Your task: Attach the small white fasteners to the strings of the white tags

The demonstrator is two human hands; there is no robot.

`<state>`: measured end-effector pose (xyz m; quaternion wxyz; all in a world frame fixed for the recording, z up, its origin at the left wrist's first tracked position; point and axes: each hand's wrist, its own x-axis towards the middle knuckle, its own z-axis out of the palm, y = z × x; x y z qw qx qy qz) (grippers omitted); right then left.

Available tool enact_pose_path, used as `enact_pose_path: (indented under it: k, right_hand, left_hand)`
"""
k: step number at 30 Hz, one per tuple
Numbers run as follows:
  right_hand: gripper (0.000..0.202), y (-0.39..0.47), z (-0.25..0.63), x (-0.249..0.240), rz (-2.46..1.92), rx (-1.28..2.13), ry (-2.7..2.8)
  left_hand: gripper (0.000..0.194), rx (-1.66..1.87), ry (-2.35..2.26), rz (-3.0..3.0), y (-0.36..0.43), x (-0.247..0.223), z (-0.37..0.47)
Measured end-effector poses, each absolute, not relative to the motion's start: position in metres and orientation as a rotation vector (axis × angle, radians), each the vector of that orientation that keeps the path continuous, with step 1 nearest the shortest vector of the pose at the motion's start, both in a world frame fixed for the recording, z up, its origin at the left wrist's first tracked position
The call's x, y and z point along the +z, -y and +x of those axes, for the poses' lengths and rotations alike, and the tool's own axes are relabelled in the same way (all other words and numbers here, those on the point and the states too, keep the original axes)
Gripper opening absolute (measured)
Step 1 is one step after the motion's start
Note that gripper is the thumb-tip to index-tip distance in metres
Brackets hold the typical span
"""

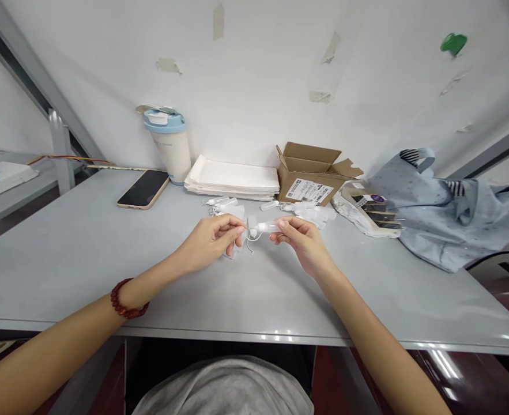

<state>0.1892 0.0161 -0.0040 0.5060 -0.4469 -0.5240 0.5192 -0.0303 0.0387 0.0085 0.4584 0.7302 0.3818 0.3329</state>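
My right hand point(301, 237) pinches a small clear tube with a white cap point(268, 227), held sideways above the table. A thin white cord point(251, 248) hangs in a loop by its capped end. Thumb and forefinger of my left hand point(219, 237) are pressed together close to the cap, seemingly on the cord; the exact grip is too small to tell. Beneath and behind my left hand lie more small tubes point(226, 203) and translucent plastic pieces. Another tube point(269, 205) and a pile of clear plastic pieces point(312, 213) lie behind my right hand.
Along the wall stand a cup with a blue lid point(170, 144), a stack of white paper packets point(232, 176) and an open cardboard box point(308, 178). A phone point(143, 189) lies left. On the right are a packet of dark items point(377, 210) and a blue cloth bag point(448, 213).
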Motion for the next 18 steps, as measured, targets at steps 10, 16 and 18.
enact_pose_path:
  k: [10, 16, 18]
  right_hand:
    - [0.025, -0.0155, 0.1885, -0.0027, -1.056, 1.296, 1.264]
    - [0.025, -0.0139, 0.1872, -0.0012, -1.066, 1.304, 1.280]
    - [0.024, -0.0136, 0.1869, -0.0008, -1.069, 1.302, 1.282]
  left_hand:
    - [0.020, 0.843, -0.950, 1.786, -0.0374, 0.0103, -0.0297]
    - [0.019, 0.843, -0.946, 1.779, -0.0363, 0.0109, -0.0296]
    - [0.020, 0.848, -0.952, 1.775, -0.0364, 0.0111, -0.0299]
